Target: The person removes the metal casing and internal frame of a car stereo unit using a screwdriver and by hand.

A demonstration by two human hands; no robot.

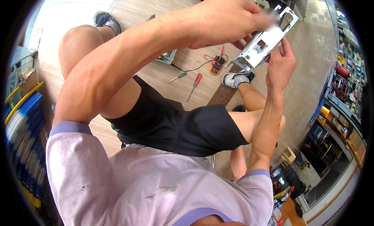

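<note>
A silver stamped-metal bracket (254, 51) with square cutouts is raised tilted in front of me at the upper right. My left hand (230, 21) reaches across and grips its upper part; a blurred patch hides what lies at the thumb tip. Along the bracket's right edge, the fingers of my right hand (281, 66) close on it from the side and beneath. Below on the floor lie an orange and black multimeter (216, 66), a green-handled screwdriver (178, 76) and a red-handled screwdriver (195, 85). Part of a circuit board (168, 55) shows under my left forearm.
My shoes (236, 78) stand on the tiled floor either side of the tools. Blue-edged stacked items (28, 132) line the left. Crowded shelves (348, 74) run along the right, with more goods (286, 179) at the lower right. Dark equipment (286, 0) is behind the bracket.
</note>
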